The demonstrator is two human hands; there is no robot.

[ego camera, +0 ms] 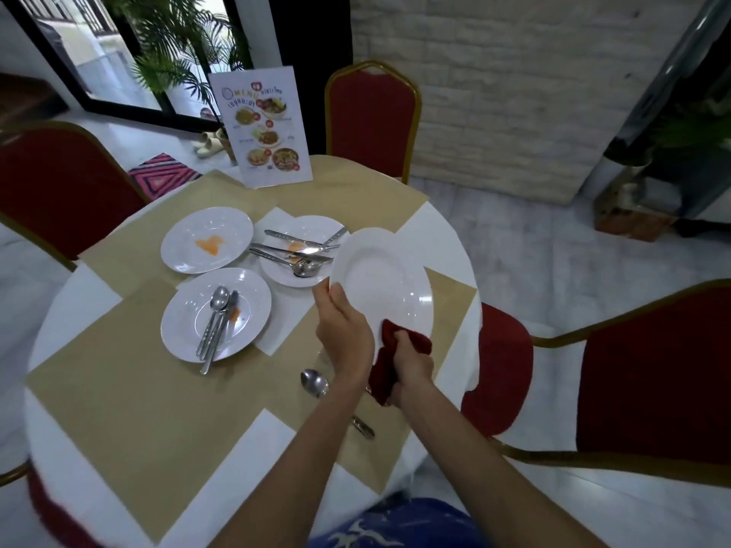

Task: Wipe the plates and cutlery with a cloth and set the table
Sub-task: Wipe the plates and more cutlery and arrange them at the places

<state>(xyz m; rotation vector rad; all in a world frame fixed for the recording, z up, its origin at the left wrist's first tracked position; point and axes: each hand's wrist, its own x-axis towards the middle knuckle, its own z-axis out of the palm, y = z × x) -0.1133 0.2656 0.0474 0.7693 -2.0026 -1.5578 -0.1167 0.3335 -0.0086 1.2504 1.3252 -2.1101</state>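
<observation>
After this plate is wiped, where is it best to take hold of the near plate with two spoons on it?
Probably take the near plate by its right rim, coming from the right with the thumb on top and fingers under. The two spoons lie with their handles sticking out over the near-left rim, so that side is blocked. Keep it level.

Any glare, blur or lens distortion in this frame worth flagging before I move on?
Head view: fisheye bends the red gold-framed chair and white round table near the edges; head view: lower-left corner is smeared; head view: small glints on the held white round plate, centre is sharp.
</observation>
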